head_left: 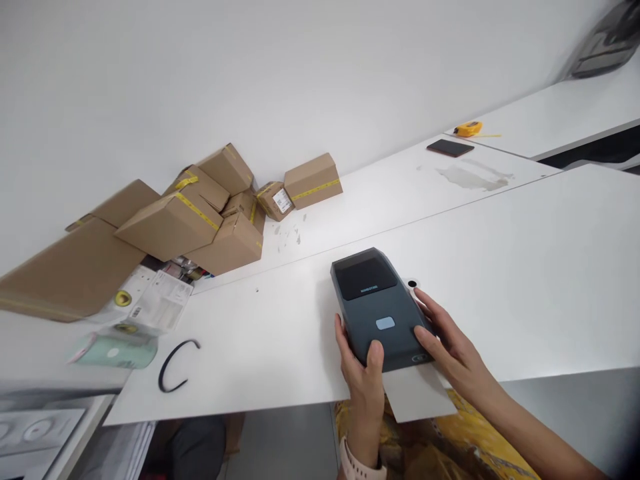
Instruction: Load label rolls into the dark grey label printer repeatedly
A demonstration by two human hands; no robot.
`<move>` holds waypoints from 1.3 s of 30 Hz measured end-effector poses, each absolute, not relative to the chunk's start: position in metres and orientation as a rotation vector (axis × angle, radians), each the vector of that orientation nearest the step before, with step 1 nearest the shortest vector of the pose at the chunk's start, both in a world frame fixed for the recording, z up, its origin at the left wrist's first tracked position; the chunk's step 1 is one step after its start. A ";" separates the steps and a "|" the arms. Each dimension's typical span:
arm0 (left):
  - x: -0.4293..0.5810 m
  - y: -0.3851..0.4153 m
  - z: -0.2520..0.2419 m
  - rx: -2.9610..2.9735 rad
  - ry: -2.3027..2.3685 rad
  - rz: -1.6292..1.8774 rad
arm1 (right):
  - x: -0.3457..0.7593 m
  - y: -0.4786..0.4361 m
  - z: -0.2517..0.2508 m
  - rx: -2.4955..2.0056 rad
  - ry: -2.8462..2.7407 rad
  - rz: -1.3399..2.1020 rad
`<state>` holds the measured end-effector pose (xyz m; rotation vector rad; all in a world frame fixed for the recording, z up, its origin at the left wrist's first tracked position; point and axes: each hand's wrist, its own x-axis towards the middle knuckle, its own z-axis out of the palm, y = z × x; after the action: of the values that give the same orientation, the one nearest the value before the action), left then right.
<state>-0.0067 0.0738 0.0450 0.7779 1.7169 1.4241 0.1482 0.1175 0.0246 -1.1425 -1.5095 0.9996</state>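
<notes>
A dark grey box-shaped device that looks like a label printer [360, 320] lies on the white table near its front edge. It has a glossy black window and a pale blue button on top. My left hand [361, 370] grips its near left side, thumb on the top face. My right hand [445, 343] is closed on the right side, thumb near the front corner; some of its fingers are hidden. A blank white paper strip [417, 400] sticks out at the device's near end, past the table edge. A round black spot in a pale ring [412, 284] shows beside my right fingers.
Cardboard boxes [170, 223] are piled at the back left by the wall. Nearer are a mint-green packet [117, 351] and a black headband-like arc [167, 367]. A dark phone-like slab [450, 148] and yellow tape measure [468, 129] lie at the back right.
</notes>
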 end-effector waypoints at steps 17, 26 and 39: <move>0.054 0.013 0.031 0.397 1.446 1.289 | 0.163 0.117 0.026 -0.929 -1.927 0.364; 0.051 0.001 0.021 0.604 1.432 1.147 | 0.159 0.116 0.025 -0.956 -1.901 0.295; -0.029 -0.001 0.048 0.976 1.821 1.459 | 0.143 0.121 0.028 -0.889 -2.058 -0.078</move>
<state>-0.0286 -0.0007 0.0480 0.9757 1.8207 1.4590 0.1428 0.1214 0.0280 -0.8891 -2.0577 -0.0784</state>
